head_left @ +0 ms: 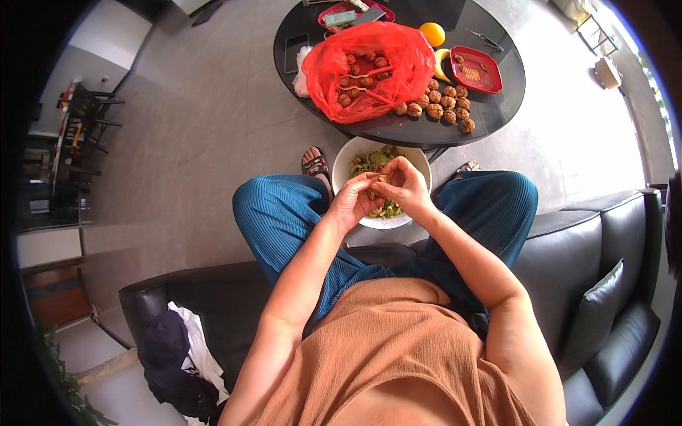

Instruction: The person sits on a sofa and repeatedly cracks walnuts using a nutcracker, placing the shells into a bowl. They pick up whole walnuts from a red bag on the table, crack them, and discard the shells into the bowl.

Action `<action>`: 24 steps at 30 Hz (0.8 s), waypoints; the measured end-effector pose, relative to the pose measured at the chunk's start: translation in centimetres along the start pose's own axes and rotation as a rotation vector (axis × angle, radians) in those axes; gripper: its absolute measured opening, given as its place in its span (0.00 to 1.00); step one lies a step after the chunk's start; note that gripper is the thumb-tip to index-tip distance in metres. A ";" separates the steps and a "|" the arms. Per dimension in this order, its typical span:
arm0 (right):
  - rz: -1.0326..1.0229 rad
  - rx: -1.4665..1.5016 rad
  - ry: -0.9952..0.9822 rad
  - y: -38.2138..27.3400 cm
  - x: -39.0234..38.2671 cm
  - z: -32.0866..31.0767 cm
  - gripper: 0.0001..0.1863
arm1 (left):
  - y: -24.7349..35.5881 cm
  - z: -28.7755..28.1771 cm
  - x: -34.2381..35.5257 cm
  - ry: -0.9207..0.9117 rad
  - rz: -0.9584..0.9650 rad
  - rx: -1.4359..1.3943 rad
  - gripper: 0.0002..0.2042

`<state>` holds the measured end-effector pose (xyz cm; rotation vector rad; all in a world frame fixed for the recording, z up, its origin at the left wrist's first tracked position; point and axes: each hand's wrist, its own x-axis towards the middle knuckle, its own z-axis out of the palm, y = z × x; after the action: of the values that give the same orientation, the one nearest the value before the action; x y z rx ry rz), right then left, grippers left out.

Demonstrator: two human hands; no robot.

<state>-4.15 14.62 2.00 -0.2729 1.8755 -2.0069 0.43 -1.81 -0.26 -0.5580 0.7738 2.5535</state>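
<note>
My left hand (353,200) and my right hand (405,183) meet over a white bowl (342,165) between my knees. Pinched between their fingertips is a light-brown piece of walnut (383,179), partly hidden by the fingers. The left fingers curl beneath it, while the right thumb and fingers press from the other side. Inside the bowl lie green and brown scraps (387,155), which look like peels and shells. Beyond it, several whole walnuts (447,102) sit on the dark round table (490,131), beside an open red plastic bag (398,60) with more walnuts inside.
An orange (432,34), a banana (442,65) and a red tray (477,78) with bits in it stand at the table's right. A phone (296,53) lies at its left. The black sofa (561,259) surrounds me; dark and white clothes (170,355) lie on its left.
</note>
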 end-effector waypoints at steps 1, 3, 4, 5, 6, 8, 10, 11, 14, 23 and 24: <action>0.025 0.113 -0.009 0.1 0.1 0.0 0.15 | 0.1 0.4 -0.2 0.004 0.010 -0.003 0.09; 0.084 0.213 0.003 0.0 0.2 -0.2 0.14 | 0.4 0.6 -0.1 0.020 0.014 -0.050 0.10; 0.120 0.202 0.021 -0.2 0.2 -0.8 0.15 | 0.5 0.7 -0.2 0.031 0.018 -0.074 0.10; 0.155 0.191 0.039 -0.3 0.3 -1.0 0.15 | 0.7 0.8 -0.3 0.024 0.038 -0.092 0.12; 0.174 0.173 0.070 -0.2 0.4 -1.0 0.17 | 0.8 1.0 -0.4 0.016 0.059 -0.109 0.15; 0.209 0.135 0.136 -0.1 0.5 -1.0 0.21 | 1.0 1.4 -0.5 -0.003 0.096 -0.142 0.19; 0.226 0.099 0.160 0.8 0.3 -1.0 0.26 | 1.1 1.8 -0.5 -0.026 0.135 -0.149 0.25; 0.281 0.166 0.175 0.9 0.2 -0.8 0.27 | 1.2 2.1 -0.6 -0.042 0.149 -0.144 0.25; 0.453 0.487 0.060 0.4 0.0 -0.7 0.30 | 1.1 2.2 -0.4 -0.083 0.206 -0.084 0.28; 0.604 1.064 -0.046 2.3 0.4 -0.5 0.27 | 1.5 5.7 -1.4 -0.201 0.362 0.154 0.31; 0.616 1.056 -0.075 1.8 0.3 -0.4 0.27 | 1.6 5.4 -1.4 -0.122 0.405 0.205 0.29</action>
<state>-4.30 14.82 0.10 0.4546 0.5313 -2.1343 -0.53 -0.17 5.22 -0.1912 1.1879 2.7849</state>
